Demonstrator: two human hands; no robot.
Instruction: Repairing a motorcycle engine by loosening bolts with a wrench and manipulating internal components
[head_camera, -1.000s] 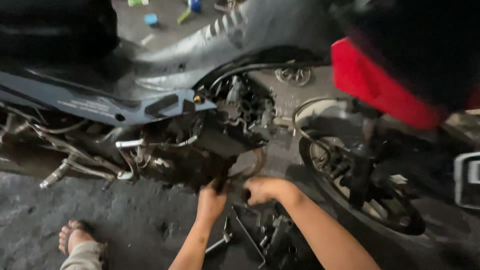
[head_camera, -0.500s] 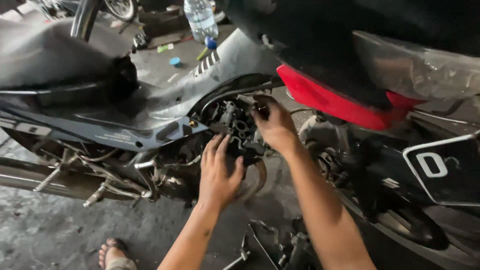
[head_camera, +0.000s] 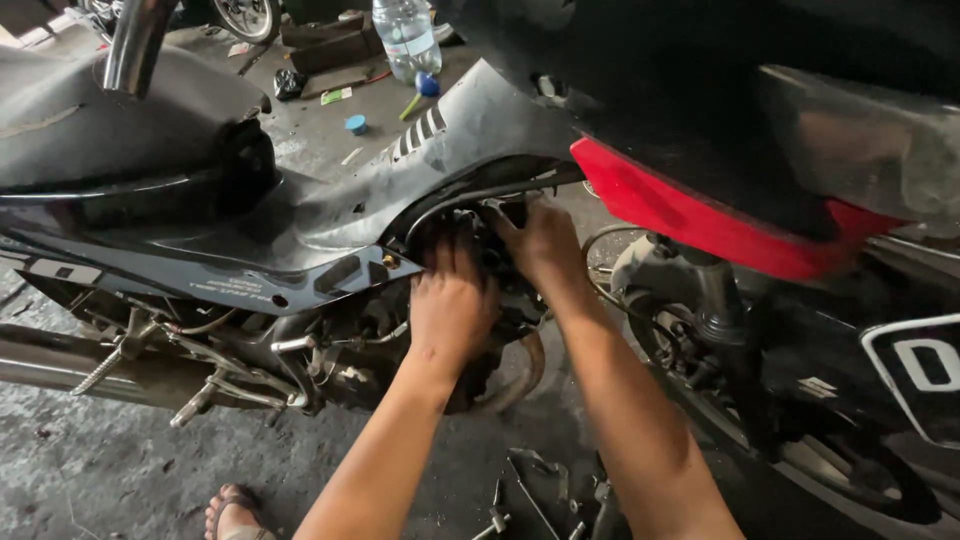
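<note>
Support surface is a grey concrete floor (head_camera: 90, 470), stained and gritty throughout. Standing on it: a black motorcycle (head_camera: 300, 230) with red bodywork, exhaust pipe running low on the near side. At the far side, directly on the floor: a clear plastic water bottle (head_camera: 405, 38), upright; a small blue cap (head_camera: 355, 124) near it; a green-handled item (head_camera: 410, 106); dark blocks (head_camera: 330, 45). Near edge: loose black metal parts (head_camera: 540, 500) lying flat, and one sandalled foot (head_camera: 232, 512).
</note>
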